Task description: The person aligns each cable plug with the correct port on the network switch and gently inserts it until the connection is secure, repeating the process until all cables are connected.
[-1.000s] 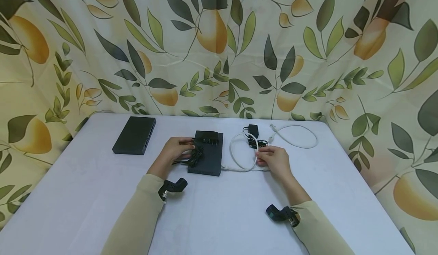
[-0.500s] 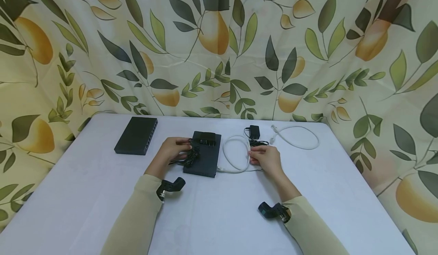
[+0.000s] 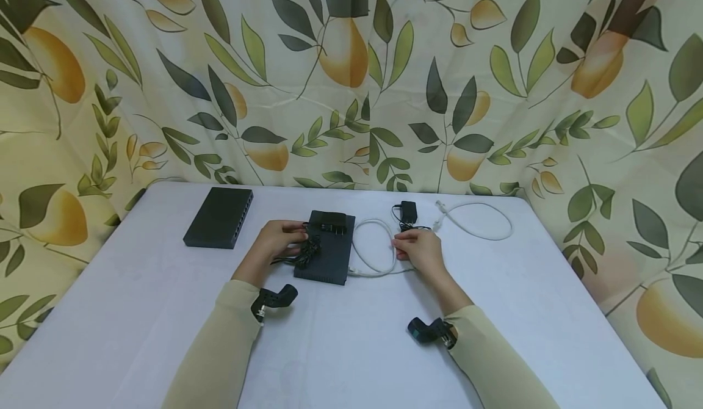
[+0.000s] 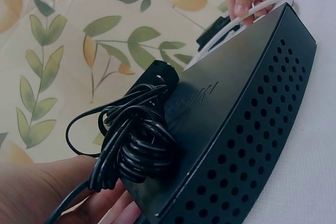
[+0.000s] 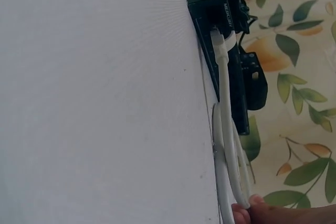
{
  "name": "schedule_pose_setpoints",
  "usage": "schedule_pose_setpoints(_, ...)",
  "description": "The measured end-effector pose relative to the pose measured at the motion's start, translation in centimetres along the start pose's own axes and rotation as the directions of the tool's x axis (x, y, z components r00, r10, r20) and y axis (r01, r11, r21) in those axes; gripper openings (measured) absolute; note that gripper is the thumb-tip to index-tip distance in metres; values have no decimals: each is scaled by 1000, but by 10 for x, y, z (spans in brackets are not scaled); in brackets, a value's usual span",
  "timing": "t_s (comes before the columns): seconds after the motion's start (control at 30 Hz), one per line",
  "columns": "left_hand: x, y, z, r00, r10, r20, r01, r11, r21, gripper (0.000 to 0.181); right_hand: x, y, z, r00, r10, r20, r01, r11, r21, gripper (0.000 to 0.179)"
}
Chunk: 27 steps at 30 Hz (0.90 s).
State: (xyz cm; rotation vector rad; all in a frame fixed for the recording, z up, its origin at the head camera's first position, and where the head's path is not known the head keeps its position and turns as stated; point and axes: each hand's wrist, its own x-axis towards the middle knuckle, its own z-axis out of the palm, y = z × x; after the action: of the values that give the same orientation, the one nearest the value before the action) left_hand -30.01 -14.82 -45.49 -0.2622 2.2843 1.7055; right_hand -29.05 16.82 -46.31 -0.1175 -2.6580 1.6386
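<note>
From where I'm standing, the person's right grip (image 3: 423,250) is pinching a white cable (image 5: 224,87) between thumb and fingers, out along the side of its loop. Left of that grip, the cable runs to the near right-hand side of a dark box (image 3: 336,262), its plug at the side face; how firmly it sits there I can't make out. The box lies flat on the bench (image 3: 351,348), between the two grips and closer to the left one.

The left grip (image 3: 274,241) is at the box's left edge, fingers bent against it beside a bundled black cord (image 4: 139,145). Whether it clasps the box or merely steadies it, I can't tell. Just beyond its fingertips, a black adapter (image 3: 328,221) rests on the box.

Farther off, left of the left grip, lies another black box (image 3: 218,218) with ports along one side. Just beyond the right grip sits a second adapter (image 3: 408,211), and beyond it to the right, another white cable (image 3: 490,238) lies looped.
</note>
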Motion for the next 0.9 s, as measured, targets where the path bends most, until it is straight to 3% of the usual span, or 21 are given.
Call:
schedule_pose_setpoints(0.23, 2, 0, 0, 1000, -1, 9, 1, 1000, -3, 39, -5, -11, 0, 997, -80, 8, 80, 972, -219, 14)
schedule_pose_setpoints(0.47, 4, -2, -1, 1000, -4, 9, 5, 1000, -10, 39, -9, -20, -7, 981, -194, -23, 168, 897, -408, 17)
schedule_pose_setpoints(0.63, 2, 0, -2, 1000, -6, 7, 6, 1000, -15, 39, -10, -29, -8, 961, -271, -51, 224, 875, -429, 19)
schedule_pose_setpoints(0.9, 0, 0, -1, 1000, 3, 8, -3, 1000, -11, 39, -10, -43, 1, 946, -317, -72, 258, 866, -429, 21)
